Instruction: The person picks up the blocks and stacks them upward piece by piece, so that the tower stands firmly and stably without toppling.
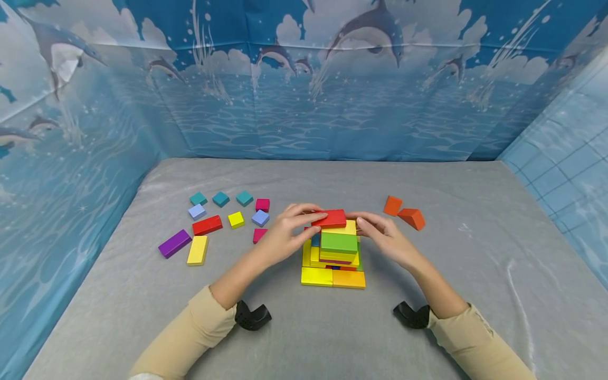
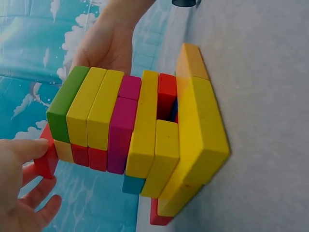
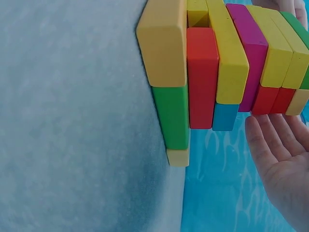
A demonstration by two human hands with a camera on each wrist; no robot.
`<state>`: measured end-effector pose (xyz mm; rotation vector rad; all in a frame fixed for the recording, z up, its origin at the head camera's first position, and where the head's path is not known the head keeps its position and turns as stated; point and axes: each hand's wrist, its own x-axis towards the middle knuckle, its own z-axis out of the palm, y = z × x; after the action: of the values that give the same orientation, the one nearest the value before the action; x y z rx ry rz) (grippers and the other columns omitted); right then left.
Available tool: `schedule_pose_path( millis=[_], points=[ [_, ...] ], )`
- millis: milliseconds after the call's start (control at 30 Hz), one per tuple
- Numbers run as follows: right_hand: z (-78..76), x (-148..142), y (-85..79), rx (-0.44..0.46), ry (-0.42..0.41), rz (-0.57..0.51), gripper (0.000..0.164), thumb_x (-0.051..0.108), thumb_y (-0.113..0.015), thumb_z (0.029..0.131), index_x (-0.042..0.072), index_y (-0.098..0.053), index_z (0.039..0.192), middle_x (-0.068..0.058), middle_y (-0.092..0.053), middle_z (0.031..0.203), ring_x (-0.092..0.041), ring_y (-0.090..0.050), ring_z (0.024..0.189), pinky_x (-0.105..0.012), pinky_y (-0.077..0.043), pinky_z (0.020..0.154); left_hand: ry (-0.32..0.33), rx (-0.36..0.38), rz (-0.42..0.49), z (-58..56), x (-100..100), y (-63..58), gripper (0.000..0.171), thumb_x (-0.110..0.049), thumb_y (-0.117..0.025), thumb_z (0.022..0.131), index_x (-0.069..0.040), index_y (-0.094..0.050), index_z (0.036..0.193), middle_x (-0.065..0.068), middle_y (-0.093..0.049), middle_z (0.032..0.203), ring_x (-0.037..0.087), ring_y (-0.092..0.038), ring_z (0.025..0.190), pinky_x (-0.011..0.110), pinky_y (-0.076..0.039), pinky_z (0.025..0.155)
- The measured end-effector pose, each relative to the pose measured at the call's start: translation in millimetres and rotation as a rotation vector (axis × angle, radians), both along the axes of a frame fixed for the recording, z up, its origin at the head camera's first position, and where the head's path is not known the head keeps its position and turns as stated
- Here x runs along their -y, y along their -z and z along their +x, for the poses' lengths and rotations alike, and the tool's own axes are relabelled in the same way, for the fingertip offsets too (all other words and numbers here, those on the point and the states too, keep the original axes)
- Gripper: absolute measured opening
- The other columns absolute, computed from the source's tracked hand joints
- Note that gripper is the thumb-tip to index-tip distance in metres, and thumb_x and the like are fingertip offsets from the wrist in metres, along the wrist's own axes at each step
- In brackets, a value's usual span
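A stepped tower of coloured wooden blocks [image 1: 339, 257] stands on the grey cloth, with yellow and orange blocks along its base. At its top my left hand [image 1: 286, 230] pinches a red block [image 1: 332, 218] between thumb and fingers. In the left wrist view this red block [image 2: 47, 153] is against the upper end of the tower, beside a green block [image 2: 68, 104]. My right hand [image 1: 387, 236] is at the tower's right side, near the top. Its extended fingers [image 3: 271, 135] lie along the stacked blocks in the right wrist view; contact is hard to confirm.
Left of the tower lie several loose blocks, among them a purple block [image 1: 174, 244], a yellow block [image 1: 197, 250] and a red block [image 1: 207, 225]. Two orange blocks [image 1: 411, 218] lie at the right. A dolphin-print curtain [image 1: 304, 105] borders the back of the table.
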<state>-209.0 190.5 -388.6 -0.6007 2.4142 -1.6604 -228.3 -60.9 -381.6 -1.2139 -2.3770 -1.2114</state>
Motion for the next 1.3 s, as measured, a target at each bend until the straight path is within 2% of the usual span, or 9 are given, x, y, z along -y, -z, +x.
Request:
schedule_pose_path(
  millis=[133, 333, 600, 767, 1000, 1167, 1300],
  points=[
    [0.5, -0.5, -0.7, 0.004, 0.018, 0.014, 0.041, 0.024, -0.041, 0.099, -0.001, -0.044, 0.132, -0.018, -0.048, 0.13, -0.023, -0.055, 0.108, -0.041, -0.045, 0.09, 0.047, 0.034, -0.029, -2.9, -6.5, -3.7, 0.033, -0.009, -0.063, 0.086, -0.004, -0.062, 0.118, 0.01, -0.055, 0.12, 0.022, -0.047, 0.11, 0.026, -0.047, 0.085],
    [0.5, -0.6, -2.4, 0.002, 0.008, -0.012, 0.041, 0.021, -0.043, 0.098, 0.001, -0.042, 0.134, -0.016, -0.048, 0.131, -0.016, -0.056, 0.106, -0.039, -0.046, 0.09, 0.086, 0.071, -0.04, -6.4, -9.9, -5.3, 0.033, -0.01, -0.062, 0.087, -0.003, -0.061, 0.119, 0.01, -0.055, 0.121, 0.021, -0.046, 0.112, 0.026, -0.046, 0.088],
    [3.5, -1.5, -4.6, -0.062, 0.054, -0.035, 0.039, 0.016, -0.049, 0.095, 0.004, -0.045, 0.132, -0.014, -0.047, 0.132, -0.007, -0.052, 0.107, -0.027, -0.046, 0.089, 0.134, 0.099, -0.009, -8.6, -13.5, -3.1, 0.033, -0.01, -0.061, 0.088, -0.004, -0.06, 0.12, 0.009, -0.055, 0.121, 0.019, -0.05, 0.111, 0.024, -0.045, 0.089],
    [4.7, -4.3, -3.3, -0.119, 0.061, -0.056, 0.036, 0.009, -0.052, 0.093, 0.003, -0.05, 0.127, -0.014, -0.053, 0.124, -0.009, -0.054, 0.104, -0.02, -0.046, 0.085, 0.14, 0.129, 0.016, -8.8, -14.3, -0.9, 0.032, -0.01, -0.06, 0.088, -0.004, -0.06, 0.119, 0.009, -0.054, 0.12, 0.018, -0.05, 0.11, 0.03, -0.048, 0.086],
    [3.7, -10.3, -1.3, -0.202, -0.046, -0.11, 0.035, -0.004, -0.055, 0.088, -0.004, -0.051, 0.122, -0.011, -0.057, 0.118, -0.013, -0.057, 0.102, -0.024, -0.047, 0.085, 0.148, 0.167, 0.038, -8.3, -13.9, 0.2, 0.032, -0.01, -0.059, 0.088, -0.004, -0.06, 0.12, 0.009, -0.054, 0.12, 0.017, -0.05, 0.109, 0.033, -0.049, 0.083],
    [3.4, -13.4, 0.9, -0.258, -0.122, -0.094, 0.046, -0.008, -0.061, 0.081, -0.005, -0.048, 0.125, -0.008, -0.053, 0.124, -0.014, -0.054, 0.108, -0.024, -0.044, 0.091, 0.151, 0.174, 0.047, -7.9, -13.5, 1.7, 0.031, -0.01, -0.059, 0.089, -0.004, -0.06, 0.12, 0.009, -0.053, 0.122, 0.018, -0.049, 0.11, 0.035, -0.049, 0.084],
    [3.9, -14.7, 2.4, -0.29, -0.154, -0.066, 0.055, -0.01, -0.065, 0.076, -0.005, -0.045, 0.127, -0.012, -0.049, 0.126, -0.013, -0.051, 0.111, -0.023, -0.042, 0.093, 0.173, 0.175, 0.057, -7.2, -10.3, 4.8, 0.035, -0.011, -0.057, 0.09, -0.004, -0.056, 0.124, 0.01, -0.049, 0.128, 0.018, -0.045, 0.117, 0.038, -0.046, 0.089]
  ],
)
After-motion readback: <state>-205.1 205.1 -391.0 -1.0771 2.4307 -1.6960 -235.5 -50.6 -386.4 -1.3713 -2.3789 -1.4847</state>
